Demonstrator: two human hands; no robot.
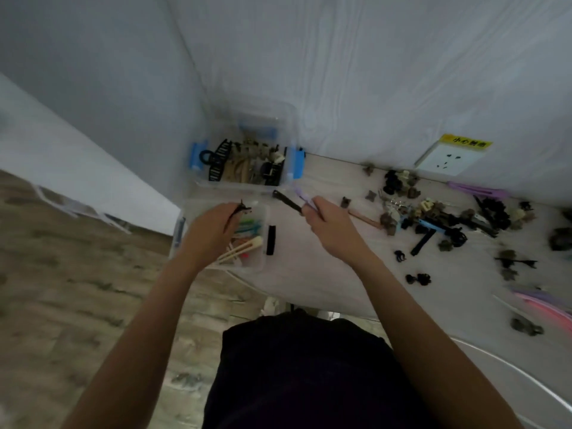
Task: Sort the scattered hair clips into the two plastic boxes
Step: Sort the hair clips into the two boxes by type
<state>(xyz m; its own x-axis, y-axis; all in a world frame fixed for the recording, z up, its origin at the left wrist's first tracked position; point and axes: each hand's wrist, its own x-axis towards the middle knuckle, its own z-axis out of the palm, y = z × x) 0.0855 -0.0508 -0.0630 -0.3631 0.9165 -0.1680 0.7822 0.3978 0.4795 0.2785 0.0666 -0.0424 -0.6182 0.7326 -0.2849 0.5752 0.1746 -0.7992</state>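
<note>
Two clear plastic boxes stand at the table's left end. The far box [291, 125] with blue latches holds black and brown claw clips. The near box [263, 261] holds long flat clips in cream, green, blue and red. My left hand [210, 230] hovers over the near box, shut on a thin black clip [240, 210]. My right hand [328, 224], to the right of the boxes, grips a long black clip [286, 201] and a purple clip [301, 195]. Several scattered clips [445, 218] lie across the table on the right.
A black flat clip [271, 239] lies beside the near box. A white wall socket [448, 159] with a yellow label sits at the back right. Pink and purple long clips [544, 305] lie near the right edge. The wooden floor [62, 289] is on the left.
</note>
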